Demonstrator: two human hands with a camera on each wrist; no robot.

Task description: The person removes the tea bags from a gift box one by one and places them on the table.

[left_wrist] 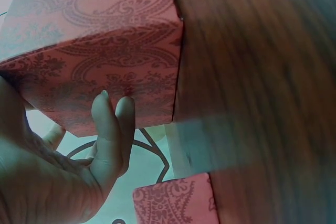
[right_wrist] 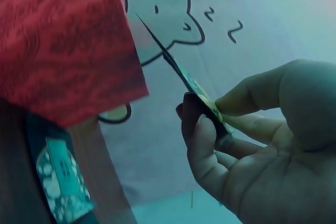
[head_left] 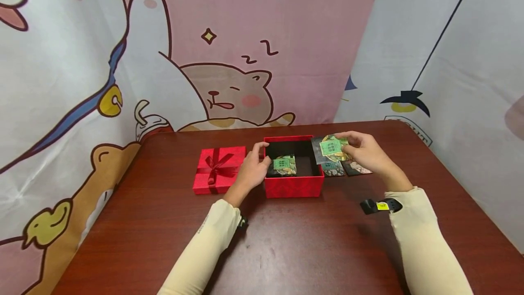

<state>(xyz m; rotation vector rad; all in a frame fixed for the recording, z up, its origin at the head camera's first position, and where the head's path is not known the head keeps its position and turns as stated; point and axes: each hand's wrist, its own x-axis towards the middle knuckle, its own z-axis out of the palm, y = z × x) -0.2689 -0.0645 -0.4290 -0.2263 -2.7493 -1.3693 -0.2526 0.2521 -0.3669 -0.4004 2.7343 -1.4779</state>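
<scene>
An uncovered red patterned box (head_left: 293, 186) with a dark inside stands on the table. My left hand (head_left: 254, 167) holds the box's left wall at the rim; in the left wrist view two of its fingertips lie along the outer side. Inside the box, on the left, lies a flat packet with a green label (head_left: 284, 165). My right hand (head_left: 365, 149) pinches a similar dark, green-labelled packet (head_left: 330, 148) between thumb and fingers, raised at the box's right rim. Seen edge-on in the right wrist view, this packet (right_wrist: 197, 90) is thin.
Left of the box lies its red lid (head_left: 217, 167) with a dark red ribbon bow. Two more flat packets lie on the table to the right of the box, one teal-labelled (head_left: 333, 169) and one dark (head_left: 357, 168). A cartoon-printed cloth (head_left: 311, 49) hangs behind the brown table (head_left: 278, 245).
</scene>
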